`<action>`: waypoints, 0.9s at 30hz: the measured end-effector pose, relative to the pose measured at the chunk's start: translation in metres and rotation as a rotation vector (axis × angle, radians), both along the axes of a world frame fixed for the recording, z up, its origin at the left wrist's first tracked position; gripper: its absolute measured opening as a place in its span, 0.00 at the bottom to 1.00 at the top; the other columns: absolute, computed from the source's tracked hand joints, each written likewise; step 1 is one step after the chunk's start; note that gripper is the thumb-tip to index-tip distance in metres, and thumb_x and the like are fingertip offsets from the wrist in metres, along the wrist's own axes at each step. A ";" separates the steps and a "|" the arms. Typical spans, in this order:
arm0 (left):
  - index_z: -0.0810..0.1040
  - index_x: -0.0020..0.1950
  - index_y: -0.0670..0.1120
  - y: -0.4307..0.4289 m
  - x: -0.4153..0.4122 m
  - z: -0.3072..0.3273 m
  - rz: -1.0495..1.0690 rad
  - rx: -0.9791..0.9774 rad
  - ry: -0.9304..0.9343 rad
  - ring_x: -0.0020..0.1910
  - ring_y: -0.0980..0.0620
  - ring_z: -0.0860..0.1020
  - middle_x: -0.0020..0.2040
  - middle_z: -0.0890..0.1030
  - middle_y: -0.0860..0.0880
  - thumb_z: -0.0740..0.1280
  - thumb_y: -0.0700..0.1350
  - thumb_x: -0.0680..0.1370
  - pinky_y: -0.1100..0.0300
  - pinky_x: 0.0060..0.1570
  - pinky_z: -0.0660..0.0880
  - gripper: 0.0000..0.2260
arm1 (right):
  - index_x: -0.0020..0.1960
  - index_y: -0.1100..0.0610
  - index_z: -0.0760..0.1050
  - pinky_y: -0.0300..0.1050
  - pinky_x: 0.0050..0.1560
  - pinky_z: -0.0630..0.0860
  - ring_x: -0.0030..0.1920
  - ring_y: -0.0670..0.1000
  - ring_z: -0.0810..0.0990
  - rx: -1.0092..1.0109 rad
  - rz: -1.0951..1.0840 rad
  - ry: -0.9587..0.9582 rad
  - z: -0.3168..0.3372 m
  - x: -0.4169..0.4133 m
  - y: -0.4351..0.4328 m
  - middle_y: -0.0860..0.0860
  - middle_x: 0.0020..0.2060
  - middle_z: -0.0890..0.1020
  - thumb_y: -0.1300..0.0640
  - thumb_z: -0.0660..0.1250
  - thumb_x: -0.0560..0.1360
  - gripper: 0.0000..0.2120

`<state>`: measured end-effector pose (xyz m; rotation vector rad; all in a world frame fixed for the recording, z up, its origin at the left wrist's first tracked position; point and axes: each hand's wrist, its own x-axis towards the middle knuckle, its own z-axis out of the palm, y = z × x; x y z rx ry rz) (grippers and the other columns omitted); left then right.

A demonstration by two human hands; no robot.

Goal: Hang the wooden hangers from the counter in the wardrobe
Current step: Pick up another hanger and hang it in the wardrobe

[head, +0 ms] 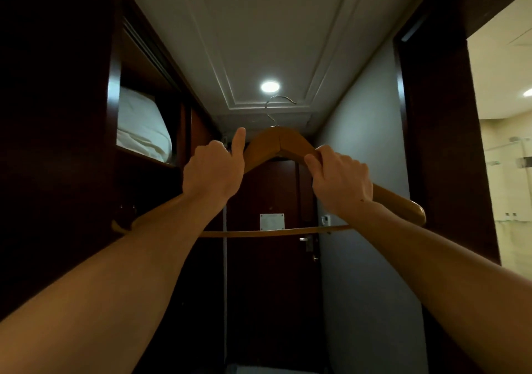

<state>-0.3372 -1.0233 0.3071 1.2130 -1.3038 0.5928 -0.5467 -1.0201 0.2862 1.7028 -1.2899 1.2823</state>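
I hold one wooden hanger (280,141) up in front of me, at head height in a narrow hallway. Its metal hook (277,105) points up toward the ceiling and its lower bar (273,232) runs across below my wrists. My left hand (214,169) grips the hanger's left arm with the thumb pointing up. My right hand (342,179) grips the right arm, whose rounded end (416,211) sticks out past it. The dark wooden wardrobe (57,114) stands to my left; no rail is visible.
White folded bedding (141,131) lies on the wardrobe's upper shelf. A dark door (273,273) with a white notice closes the hallway ahead. A grey wall runs along the right, then a dark door frame (437,128) and a lit bathroom (506,143).
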 end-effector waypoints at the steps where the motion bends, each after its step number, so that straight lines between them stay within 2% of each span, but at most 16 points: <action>1: 0.69 0.32 0.46 -0.009 -0.001 -0.002 0.006 0.003 0.005 0.29 0.47 0.76 0.30 0.74 0.46 0.44 0.70 0.78 0.47 0.37 0.79 0.32 | 0.57 0.56 0.72 0.45 0.41 0.63 0.35 0.49 0.70 0.003 0.015 0.000 -0.002 -0.001 -0.011 0.49 0.39 0.74 0.43 0.48 0.82 0.20; 7: 0.73 0.36 0.44 -0.064 0.001 -0.013 0.064 0.028 0.006 0.32 0.48 0.77 0.33 0.77 0.45 0.46 0.68 0.79 0.50 0.37 0.78 0.32 | 0.58 0.56 0.71 0.44 0.43 0.62 0.35 0.47 0.68 0.040 0.080 0.001 -0.014 0.003 -0.077 0.47 0.39 0.71 0.44 0.49 0.82 0.19; 12: 0.72 0.36 0.44 -0.117 0.008 -0.018 0.098 0.030 0.001 0.31 0.49 0.77 0.33 0.76 0.46 0.46 0.66 0.80 0.54 0.33 0.74 0.31 | 0.59 0.55 0.70 0.43 0.42 0.64 0.34 0.45 0.69 0.074 0.120 0.000 -0.018 0.012 -0.138 0.47 0.39 0.72 0.43 0.49 0.82 0.20; 22: 0.72 0.36 0.45 -0.244 0.026 -0.023 0.100 0.010 0.009 0.30 0.52 0.75 0.31 0.75 0.48 0.47 0.65 0.80 0.60 0.28 0.65 0.29 | 0.60 0.57 0.70 0.43 0.43 0.65 0.37 0.47 0.70 0.049 0.130 0.007 -0.021 0.030 -0.266 0.48 0.41 0.72 0.44 0.49 0.82 0.20; 27: 0.73 0.37 0.44 -0.310 0.047 -0.014 0.101 0.002 0.021 0.30 0.53 0.75 0.31 0.75 0.48 0.47 0.65 0.80 0.60 0.28 0.65 0.29 | 0.60 0.57 0.71 0.43 0.44 0.64 0.38 0.46 0.70 0.036 0.141 0.003 -0.012 0.052 -0.335 0.47 0.41 0.71 0.44 0.50 0.82 0.20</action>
